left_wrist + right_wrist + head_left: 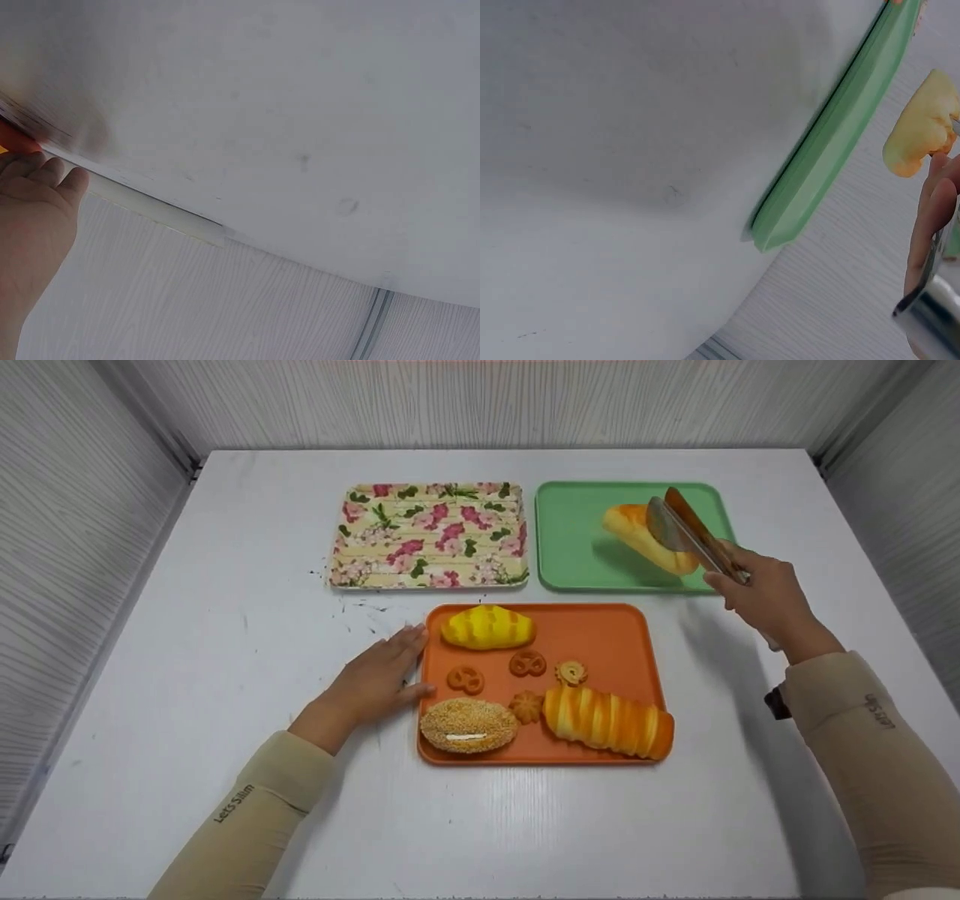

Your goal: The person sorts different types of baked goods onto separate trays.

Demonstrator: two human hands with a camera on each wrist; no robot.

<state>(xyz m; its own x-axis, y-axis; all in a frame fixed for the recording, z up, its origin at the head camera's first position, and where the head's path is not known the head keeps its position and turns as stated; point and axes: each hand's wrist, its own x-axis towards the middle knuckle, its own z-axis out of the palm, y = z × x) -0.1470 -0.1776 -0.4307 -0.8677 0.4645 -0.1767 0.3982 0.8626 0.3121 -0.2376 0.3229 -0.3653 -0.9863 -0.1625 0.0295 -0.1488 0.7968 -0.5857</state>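
My right hand (750,585) grips metal tongs (686,531), and the tongs clamp a yellow-orange bread roll (636,536) over the green tray (570,559). In the right wrist view the roll (922,127) hangs past the green tray's rim (832,142), with the tongs (934,307) and one finger (930,217) at the right edge. My left hand (390,669) lies flat on the table, its straight fingers touching the left edge of the orange tray (615,634). In the left wrist view, the left hand (34,217) shows against a sliver of the orange tray (11,139).
The orange tray carries a yellow loaf (487,628), a sesame bun (468,725), a long striped loaf (609,721) and several small cookies (527,663). A floral tray (431,536) lies at the back left. Walls close in the white table (225,585) on three sides.
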